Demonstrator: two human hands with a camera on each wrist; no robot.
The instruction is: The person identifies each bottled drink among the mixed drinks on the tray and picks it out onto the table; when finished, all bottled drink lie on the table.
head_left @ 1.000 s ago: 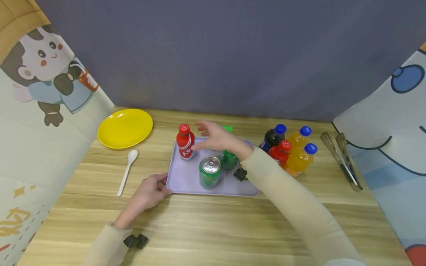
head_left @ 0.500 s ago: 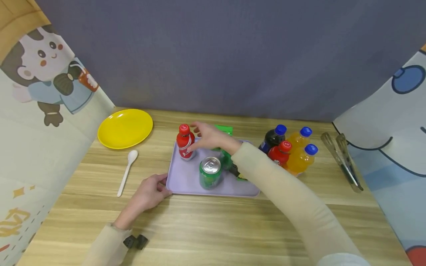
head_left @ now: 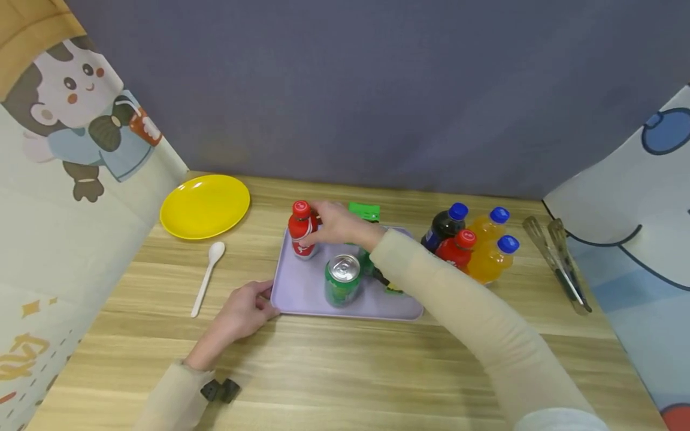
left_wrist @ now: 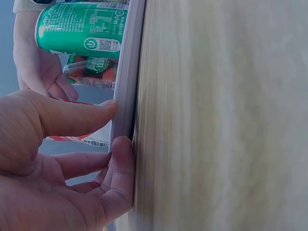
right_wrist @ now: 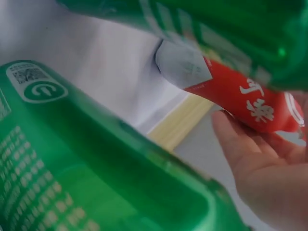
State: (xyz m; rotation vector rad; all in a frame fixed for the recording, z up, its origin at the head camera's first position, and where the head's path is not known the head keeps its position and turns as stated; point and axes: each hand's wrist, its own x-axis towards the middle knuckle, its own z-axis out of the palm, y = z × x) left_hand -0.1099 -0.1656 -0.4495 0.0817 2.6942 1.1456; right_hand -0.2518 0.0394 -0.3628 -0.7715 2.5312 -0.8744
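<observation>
My right hand [head_left: 339, 224] reaches over the tray and grips a small red soda bottle [head_left: 303, 244], thumb in front and fingers behind. The bottle stands upright at the tray's back left. In the right wrist view, my fingers lie along the red bottle [right_wrist: 245, 96]. My left hand [head_left: 245, 308] pinches the front left corner of the lilac tray [head_left: 302, 293], thumb on the rim [left_wrist: 126, 82] and fingers below. A green soda can [head_left: 342, 287] stands on the tray's front middle. Behind it, my right arm partly hides a green object [head_left: 366, 261] and a dark packet [head_left: 380, 276].
A yellow plate [head_left: 205, 206] and white spoon [head_left: 207, 278] lie left of the tray. Right of it stand a dark bottle [head_left: 444, 227], another red bottle [head_left: 457, 248] and orange drink bottles [head_left: 492, 263]. Tongs [head_left: 560, 263] lie far right. A green packet [head_left: 364, 211] shows behind my right hand.
My right hand has moved a little left and closed round the red bottle. My left hand keeps its hold on the tray corner. The head view has shifted slightly.
</observation>
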